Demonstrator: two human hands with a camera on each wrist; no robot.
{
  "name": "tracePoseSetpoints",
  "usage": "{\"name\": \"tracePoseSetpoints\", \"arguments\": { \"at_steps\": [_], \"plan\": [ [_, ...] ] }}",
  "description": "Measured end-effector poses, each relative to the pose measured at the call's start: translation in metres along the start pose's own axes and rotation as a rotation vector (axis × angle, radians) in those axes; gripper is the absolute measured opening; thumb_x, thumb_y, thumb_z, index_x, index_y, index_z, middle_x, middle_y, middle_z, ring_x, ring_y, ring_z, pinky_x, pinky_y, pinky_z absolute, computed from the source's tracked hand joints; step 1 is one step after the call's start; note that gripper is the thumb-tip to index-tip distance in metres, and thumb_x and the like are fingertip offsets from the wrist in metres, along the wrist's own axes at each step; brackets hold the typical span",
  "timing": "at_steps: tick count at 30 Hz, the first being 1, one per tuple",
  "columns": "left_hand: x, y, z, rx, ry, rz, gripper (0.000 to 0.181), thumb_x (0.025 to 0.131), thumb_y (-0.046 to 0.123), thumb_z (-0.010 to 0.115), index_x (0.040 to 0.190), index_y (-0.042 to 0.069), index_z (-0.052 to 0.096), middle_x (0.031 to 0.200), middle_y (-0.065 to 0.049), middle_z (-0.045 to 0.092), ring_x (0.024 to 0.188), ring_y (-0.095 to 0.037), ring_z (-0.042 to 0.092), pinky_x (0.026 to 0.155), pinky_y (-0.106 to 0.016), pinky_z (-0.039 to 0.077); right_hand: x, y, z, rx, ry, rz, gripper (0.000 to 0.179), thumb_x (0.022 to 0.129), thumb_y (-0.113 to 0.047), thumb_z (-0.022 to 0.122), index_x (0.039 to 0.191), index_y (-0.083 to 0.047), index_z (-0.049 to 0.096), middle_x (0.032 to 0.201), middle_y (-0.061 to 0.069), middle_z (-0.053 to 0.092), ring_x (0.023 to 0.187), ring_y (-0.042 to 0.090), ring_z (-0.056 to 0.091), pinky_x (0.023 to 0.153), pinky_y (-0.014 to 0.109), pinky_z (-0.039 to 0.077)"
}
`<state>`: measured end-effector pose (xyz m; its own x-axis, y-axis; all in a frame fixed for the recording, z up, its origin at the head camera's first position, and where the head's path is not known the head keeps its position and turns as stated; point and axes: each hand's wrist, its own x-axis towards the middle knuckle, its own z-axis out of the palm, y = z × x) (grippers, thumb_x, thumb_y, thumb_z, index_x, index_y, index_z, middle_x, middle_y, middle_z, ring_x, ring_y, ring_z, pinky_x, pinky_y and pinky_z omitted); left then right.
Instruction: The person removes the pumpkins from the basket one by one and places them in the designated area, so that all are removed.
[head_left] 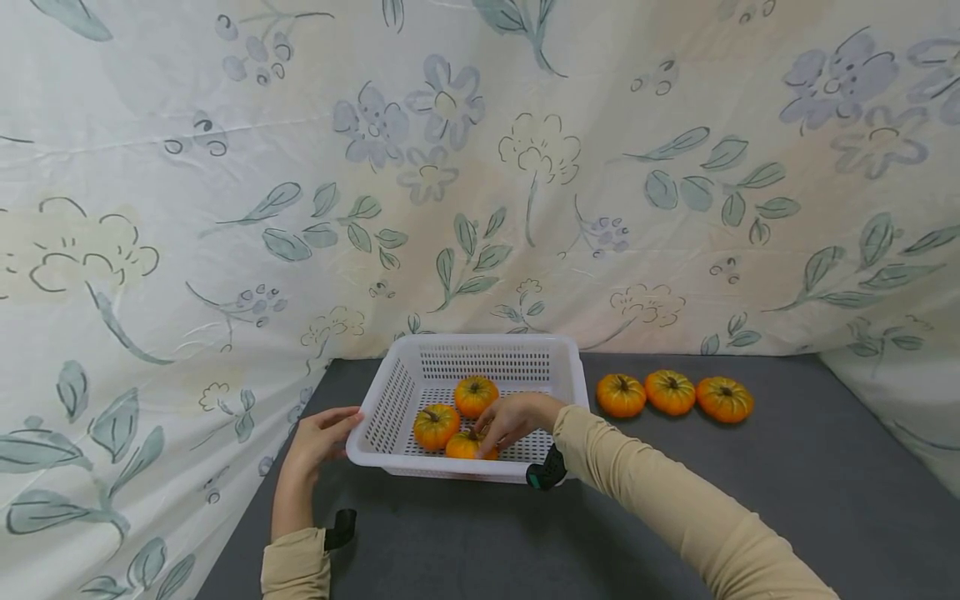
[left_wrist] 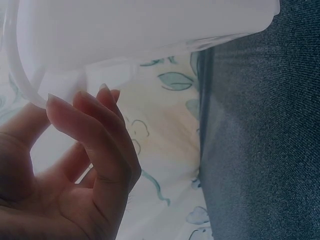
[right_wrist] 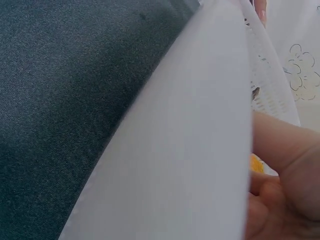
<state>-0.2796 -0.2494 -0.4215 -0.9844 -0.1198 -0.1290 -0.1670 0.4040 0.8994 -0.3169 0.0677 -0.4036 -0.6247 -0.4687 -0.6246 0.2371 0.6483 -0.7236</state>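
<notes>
A white perforated plastic basket (head_left: pixel 468 469) stands on the dark tabletop. My left hand (head_left: pixel 318 442) pinches its left rim; in the left wrist view the thumb and curled fingers (left_wrist: pixel 107 145) meet at the basket's edge (left_wrist: pixel 150 30). Inside the basket, my right hand (head_left: pixel 521 419) grips a small orange pumpkin (head_left: pixel 461 447) near the front wall, its fingers around the top and side. Two more pumpkins lie beside it, one to the left (head_left: pixel 436 427) and one behind (head_left: pixel 476 397). The basket wall (right_wrist: pixel 185 130) hides most of that grip in the right wrist view.
Right of the basket, three orange pumpkins sit in a row: a left one (head_left: pixel 621 395), a middle one (head_left: pixel 670 392) and a right one (head_left: pixel 724 400). A flower-printed cloth (head_left: pixel 465 208) hangs behind and along the sides of the dark table (head_left: pixel 450 542).
</notes>
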Motion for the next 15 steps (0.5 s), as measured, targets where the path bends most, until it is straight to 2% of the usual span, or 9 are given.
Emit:
{"name": "tracePoseSetpoints", "arguments": {
  "at_steps": [7,15],
  "plan": [
    [0.0003,0.0000,-0.0001,0.010,0.000,-0.003,0.054,0.090,0.035,0.069,0.131,0.000,0.059,0.107,-0.003,0.071,0.082,-0.008,0.066,0.066,-0.029,0.055,0.0026,0.0032,-0.0009,-0.023,0.030,-0.022,0.057,0.081,-0.010,0.079,0.133,-0.003,0.058,0.136,0.013,0.057,0.113,0.018,0.062,0.096,0.036,0.052],
    [0.0010,0.0006,-0.0006,0.001,-0.005,0.000,0.055,0.090,0.035,0.070,0.131,0.000,0.059,0.105,-0.002,0.072,0.081,-0.007,0.065,0.066,-0.029,0.055,0.0016,0.0026,-0.0015,-0.012,0.037,-0.027,0.057,0.080,-0.010,0.080,0.132,-0.001,0.058,0.132,0.013,0.060,0.112,0.018,0.063,0.096,0.036,0.052]
  ]
}}
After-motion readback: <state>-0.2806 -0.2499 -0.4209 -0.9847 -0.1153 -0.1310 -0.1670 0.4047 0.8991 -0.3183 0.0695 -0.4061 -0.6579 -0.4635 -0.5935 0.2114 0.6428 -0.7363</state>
